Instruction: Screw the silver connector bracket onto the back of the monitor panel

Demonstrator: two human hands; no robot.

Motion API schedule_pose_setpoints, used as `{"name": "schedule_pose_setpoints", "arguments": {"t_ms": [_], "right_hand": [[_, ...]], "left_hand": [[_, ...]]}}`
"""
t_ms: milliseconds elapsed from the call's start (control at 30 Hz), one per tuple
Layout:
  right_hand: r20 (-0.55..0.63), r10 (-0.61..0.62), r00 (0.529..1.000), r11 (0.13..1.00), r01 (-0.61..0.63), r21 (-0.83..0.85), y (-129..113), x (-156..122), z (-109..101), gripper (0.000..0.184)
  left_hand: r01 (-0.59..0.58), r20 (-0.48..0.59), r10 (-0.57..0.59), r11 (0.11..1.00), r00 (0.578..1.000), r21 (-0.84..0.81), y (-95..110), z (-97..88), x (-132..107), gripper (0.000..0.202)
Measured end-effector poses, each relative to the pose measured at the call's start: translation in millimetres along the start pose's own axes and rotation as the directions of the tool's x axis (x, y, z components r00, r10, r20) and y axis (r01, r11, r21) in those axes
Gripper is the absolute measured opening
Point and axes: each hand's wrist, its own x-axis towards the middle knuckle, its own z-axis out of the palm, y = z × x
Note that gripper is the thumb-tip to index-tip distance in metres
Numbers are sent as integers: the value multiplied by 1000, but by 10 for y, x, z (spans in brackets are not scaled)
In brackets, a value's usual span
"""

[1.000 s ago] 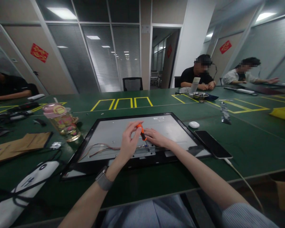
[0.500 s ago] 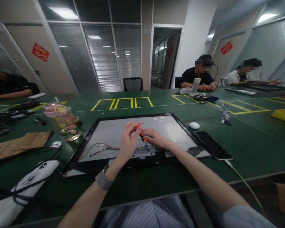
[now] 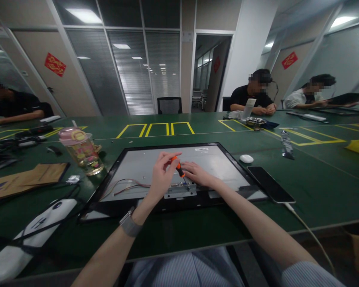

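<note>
A flat display panel (image 3: 167,163) with a grey metal back and black frame lies in front of me. My left hand (image 3: 164,171) is closed around the handle of an orange and black screwdriver (image 3: 179,169), index finger stretched over its top. The screwdriver leans, its tip down at a small circuit board on a metal bracket (image 3: 181,191) along the panel's near side. My right hand (image 3: 196,173) rests with fingers out flat on the panel, just right of the screwdriver. Thin cables (image 3: 128,185) run left from the bracket.
Left of the panel stand a pink-lidded cup (image 3: 80,151), a paper bag (image 3: 26,179) and a white power strip (image 3: 38,231). At its right lie a phone (image 3: 271,184) on a cable and a white case (image 3: 246,158). Other people sit across the green table (image 3: 155,235).
My hands and the screwdriver keep nearly the same place on the panel. The view has shifted slightly. A person at far right has lifted a dark panel.
</note>
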Motion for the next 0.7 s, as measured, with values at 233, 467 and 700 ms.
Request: {"name": "schedule_pose_setpoints", "arguments": {"t_ms": [233,467,700], "right_hand": [[16,5,1000,999,-4,-39,33,24,22,39],[19,-5,1000,998,6,-61,15,20,22,40],[3,-19,1000,997,19,-72,15,16,33,36]], "left_hand": [[43,58,-37,994,998,-102,-30,14,-9,28],[46,58,-41,995,997,-91,7,43,-52,29],[73,143,-46,978,989,-193,-70,48,-61,34]]}}
